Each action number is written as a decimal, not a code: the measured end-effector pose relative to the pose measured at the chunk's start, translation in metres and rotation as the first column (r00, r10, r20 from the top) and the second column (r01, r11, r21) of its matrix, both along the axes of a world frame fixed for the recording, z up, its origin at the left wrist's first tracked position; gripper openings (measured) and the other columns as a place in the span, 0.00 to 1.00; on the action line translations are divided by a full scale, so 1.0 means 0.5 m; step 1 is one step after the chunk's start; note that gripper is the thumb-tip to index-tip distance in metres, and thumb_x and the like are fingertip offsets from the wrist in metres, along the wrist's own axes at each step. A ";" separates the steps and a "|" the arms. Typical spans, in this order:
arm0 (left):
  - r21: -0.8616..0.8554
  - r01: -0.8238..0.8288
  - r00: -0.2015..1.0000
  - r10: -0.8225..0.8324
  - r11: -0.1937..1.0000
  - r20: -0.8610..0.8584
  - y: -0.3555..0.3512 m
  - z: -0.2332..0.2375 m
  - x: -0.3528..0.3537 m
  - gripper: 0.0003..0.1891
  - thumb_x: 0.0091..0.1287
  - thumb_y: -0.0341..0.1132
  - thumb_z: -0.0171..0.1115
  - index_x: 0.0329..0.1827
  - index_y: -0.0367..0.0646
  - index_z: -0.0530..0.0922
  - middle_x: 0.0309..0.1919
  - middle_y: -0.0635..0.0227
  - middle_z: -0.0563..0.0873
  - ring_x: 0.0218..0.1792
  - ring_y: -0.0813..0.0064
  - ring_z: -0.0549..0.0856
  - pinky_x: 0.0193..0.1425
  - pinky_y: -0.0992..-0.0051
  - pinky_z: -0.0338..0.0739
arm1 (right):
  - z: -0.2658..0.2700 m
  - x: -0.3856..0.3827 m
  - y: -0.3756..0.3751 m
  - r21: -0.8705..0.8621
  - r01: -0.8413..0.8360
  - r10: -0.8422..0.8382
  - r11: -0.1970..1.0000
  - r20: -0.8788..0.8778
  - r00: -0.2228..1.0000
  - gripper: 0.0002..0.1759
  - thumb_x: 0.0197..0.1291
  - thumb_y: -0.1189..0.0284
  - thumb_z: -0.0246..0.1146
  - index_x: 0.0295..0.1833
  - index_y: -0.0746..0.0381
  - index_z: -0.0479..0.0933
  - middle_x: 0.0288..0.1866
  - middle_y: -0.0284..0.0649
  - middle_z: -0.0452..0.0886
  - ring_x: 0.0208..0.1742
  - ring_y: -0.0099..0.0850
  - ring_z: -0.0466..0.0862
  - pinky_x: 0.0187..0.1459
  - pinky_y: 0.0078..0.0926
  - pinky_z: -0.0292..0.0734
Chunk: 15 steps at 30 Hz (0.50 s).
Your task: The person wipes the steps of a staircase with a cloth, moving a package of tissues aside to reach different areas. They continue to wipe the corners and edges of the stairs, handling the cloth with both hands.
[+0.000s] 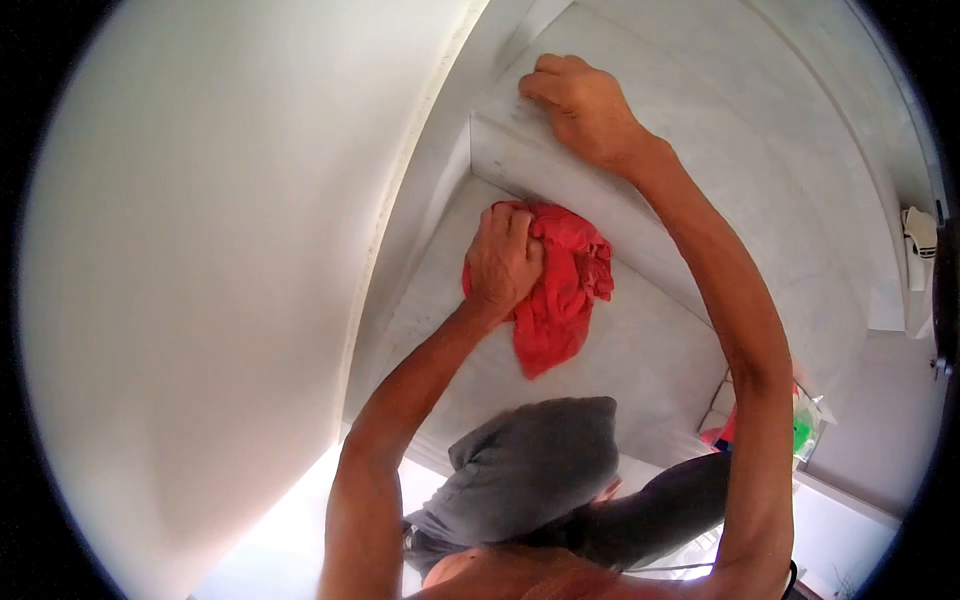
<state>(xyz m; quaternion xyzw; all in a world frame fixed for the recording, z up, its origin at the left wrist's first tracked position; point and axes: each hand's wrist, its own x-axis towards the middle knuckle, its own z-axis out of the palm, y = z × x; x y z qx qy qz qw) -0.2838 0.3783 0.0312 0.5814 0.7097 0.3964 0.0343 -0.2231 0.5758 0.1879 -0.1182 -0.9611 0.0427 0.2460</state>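
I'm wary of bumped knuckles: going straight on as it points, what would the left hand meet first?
Past the red cloth in its grasp, the left hand would probably meet the step's upright face; the gap is hard to judge.

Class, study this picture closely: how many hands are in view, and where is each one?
2. The left hand is on the red cloth, on the lower surface; the right hand is curled at the upper ledge. Neither is fully hidden.
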 end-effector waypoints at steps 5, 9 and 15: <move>0.024 -0.017 1.000 0.018 1.000 -0.013 0.004 -0.002 -0.001 0.19 0.57 0.27 0.66 0.52 0.41 0.75 0.51 0.52 0.79 0.54 0.44 0.79 0.55 0.47 0.80 | 0.007 0.011 0.003 -0.042 0.015 -0.015 0.999 -0.003 1.000 0.12 0.52 0.81 0.61 0.43 0.63 0.82 0.43 0.45 0.81 0.48 0.53 0.83 0.49 0.50 0.82; 0.027 0.000 1.000 0.001 1.000 -0.014 0.001 -0.008 -0.003 0.19 0.57 0.27 0.67 0.52 0.42 0.75 0.52 0.52 0.79 0.55 0.44 0.79 0.55 0.47 0.80 | 0.004 0.001 -0.007 -0.034 0.044 -0.043 0.998 0.033 0.999 0.11 0.57 0.82 0.59 0.44 0.64 0.83 0.43 0.47 0.82 0.48 0.53 0.83 0.49 0.49 0.81; 0.017 -0.025 1.000 0.024 1.000 0.016 0.007 -0.006 0.002 0.17 0.59 0.29 0.66 0.53 0.41 0.77 0.55 0.52 0.81 0.56 0.45 0.80 0.57 0.48 0.79 | 0.045 0.109 -0.063 -0.129 0.244 -0.242 0.961 0.033 0.970 0.09 0.60 0.82 0.59 0.44 0.65 0.82 0.39 0.50 0.84 0.42 0.53 0.84 0.46 0.48 0.81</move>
